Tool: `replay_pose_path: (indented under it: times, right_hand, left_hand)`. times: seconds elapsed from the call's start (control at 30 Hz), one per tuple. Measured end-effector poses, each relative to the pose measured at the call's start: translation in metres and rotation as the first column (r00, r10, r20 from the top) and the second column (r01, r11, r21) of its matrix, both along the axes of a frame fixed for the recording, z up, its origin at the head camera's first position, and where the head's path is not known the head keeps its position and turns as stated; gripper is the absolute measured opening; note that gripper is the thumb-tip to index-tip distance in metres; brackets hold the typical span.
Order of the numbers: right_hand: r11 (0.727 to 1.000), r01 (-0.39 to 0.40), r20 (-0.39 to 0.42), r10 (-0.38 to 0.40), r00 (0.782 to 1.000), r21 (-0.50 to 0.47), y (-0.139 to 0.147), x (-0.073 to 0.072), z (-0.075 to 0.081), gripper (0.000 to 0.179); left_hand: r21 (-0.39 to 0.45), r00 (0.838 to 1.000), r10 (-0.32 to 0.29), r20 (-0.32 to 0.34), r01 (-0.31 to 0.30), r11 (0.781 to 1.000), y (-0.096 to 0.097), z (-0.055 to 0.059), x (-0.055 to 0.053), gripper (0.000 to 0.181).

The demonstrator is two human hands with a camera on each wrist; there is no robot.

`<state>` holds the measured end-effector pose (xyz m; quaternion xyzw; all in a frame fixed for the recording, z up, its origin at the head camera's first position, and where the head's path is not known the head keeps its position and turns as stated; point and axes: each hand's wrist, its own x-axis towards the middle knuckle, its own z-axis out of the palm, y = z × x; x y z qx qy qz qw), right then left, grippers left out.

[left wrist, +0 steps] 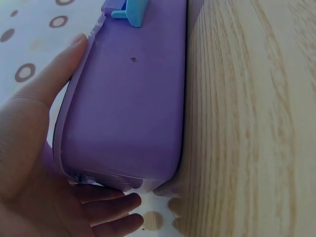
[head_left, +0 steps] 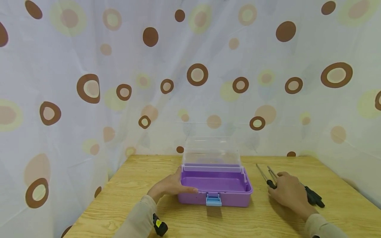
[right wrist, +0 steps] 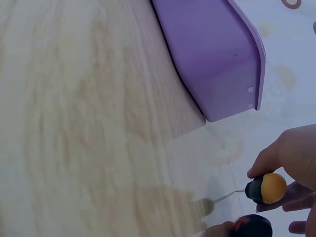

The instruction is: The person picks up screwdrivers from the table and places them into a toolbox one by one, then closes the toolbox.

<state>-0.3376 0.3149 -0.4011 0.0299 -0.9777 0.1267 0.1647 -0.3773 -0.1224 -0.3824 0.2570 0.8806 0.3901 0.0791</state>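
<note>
Left sleeve (head_left: 137, 215) nearest, head view: left hand (head_left: 171, 185) spread around left end of open purple box (head_left: 230, 199) on table (head_left: 125, 201); right hand (head_left: 288, 191) palm-down over tools (head_left: 312, 196), right of box. Left wrist: thumb straight along rim, fingers loosely extended. Right wrist: thumb and fingers pinch yellow-ended handle (right wrist: 273, 187).

Two hands, one left hand (head_left: 172, 185) and one right hand (head_left: 288, 191), are emerging from two pale sleeves (head_left: 139, 214) over one wooden table (head_left: 143, 172), where one purple box (head_left: 235, 199) is showing one clear lid (head_left: 211, 150) and one blue latch (head_left: 213, 200); at least two tools (head_left: 271, 184) are lying partly hidden.
</note>
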Motion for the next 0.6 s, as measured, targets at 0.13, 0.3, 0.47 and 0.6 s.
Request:
replay_pose_path:
  times: [0.13,0.3,0.47,0.6]
  right_hand:
    - [0.999,0.017,-0.006,-0.018,1.0,-0.032,0.002,0.002,0.005,0.036]
    - [0.998,0.031,-0.055,-0.034,0.998,-0.056,0.005,0.003,0.005,0.038]
    - [0.996,0.023,-0.145,-0.034,0.989,-0.082,0.009,0.002,0.002,0.033]
    - [0.989,0.011,-0.212,-0.042,0.976,-0.149,0.012,0.002,0.003,0.028]
  left_hand:
    - [0.007,1.0,-0.005,-0.003,0.005,1.0,0.0,0.0,-0.001,0.127]
    - [-0.007,1.0,0.009,0.001,-0.009,1.0,-0.001,-0.002,-0.001,0.129]
    - [-0.004,1.0,0.004,0.003,-0.004,1.0,-0.001,-0.002,-0.001,0.128]
    - [-0.001,1.0,0.007,0.005,-0.007,1.0,-0.001,-0.002,-0.002,0.128]
